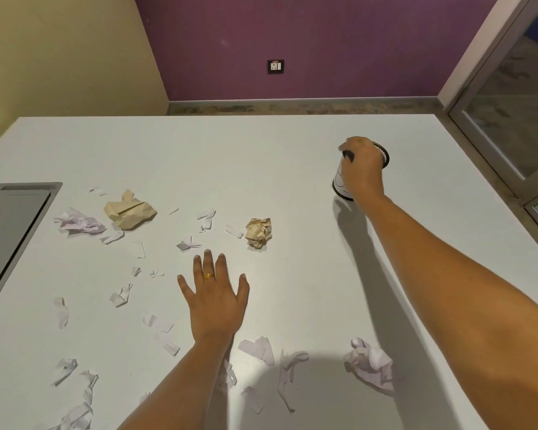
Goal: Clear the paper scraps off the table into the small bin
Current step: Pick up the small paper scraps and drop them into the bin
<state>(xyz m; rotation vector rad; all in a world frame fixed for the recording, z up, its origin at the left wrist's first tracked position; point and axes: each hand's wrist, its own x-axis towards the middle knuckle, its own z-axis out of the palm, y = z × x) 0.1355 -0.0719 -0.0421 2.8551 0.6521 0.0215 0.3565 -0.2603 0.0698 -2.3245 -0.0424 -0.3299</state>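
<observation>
The small bin (339, 181), white with a dark rim, stands at the far right of the white table (292, 150). My right hand (361, 169) grips it from above and hides most of it. My left hand (213, 293) lies flat on the table with fingers spread, holding nothing. Just beyond it sits a crumpled tan paper ball (258, 232). A bigger tan crumpled sheet (129, 212) and a crumpled white wad (80, 225) lie at the far left. Another white wad (371, 363) lies near the front right. Several small white scraps (120, 297) are strewn over the left and front.
A grey recessed panel (10, 231) is set into the table's left edge. Beyond the table is a purple wall with a socket (275, 66). A glass door frame (510, 119) stands to the right.
</observation>
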